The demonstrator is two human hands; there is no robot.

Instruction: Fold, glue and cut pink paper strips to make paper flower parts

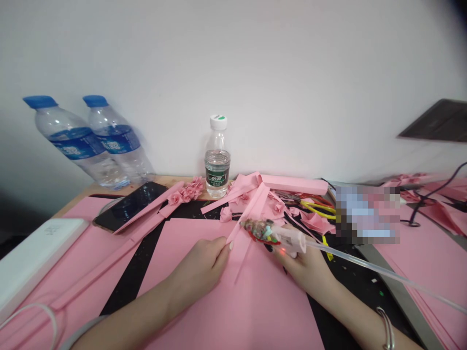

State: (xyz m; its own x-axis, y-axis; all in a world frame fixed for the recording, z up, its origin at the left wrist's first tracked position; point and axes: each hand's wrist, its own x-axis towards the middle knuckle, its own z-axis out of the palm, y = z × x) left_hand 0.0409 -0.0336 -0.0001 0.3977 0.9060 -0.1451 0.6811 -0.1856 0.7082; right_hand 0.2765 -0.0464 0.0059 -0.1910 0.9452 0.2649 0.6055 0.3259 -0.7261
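My left hand (209,260) pinches a folded pink paper strip (250,210) near its lower end; the strip slants up and to the right. In my right hand (304,265) is a hot glue gun (288,238), its red light lit and a clear glue stick (368,267) jutting out of the back. The gun's nozzle end, crusted with colourful dried bits, points left and lies close to the paper strip; whether they touch I cannot tell. Beneath both hands lies a large pink paper sheet (233,316) on a black mat.
Pink paper flowers (186,192) lie at the back left beside a phone (129,206). A small water bottle (218,160) stands by the wall, with two larger bottles (116,141) further left. A white power bank (40,257) is at the left, yellow-handled tool (321,209) at the right.
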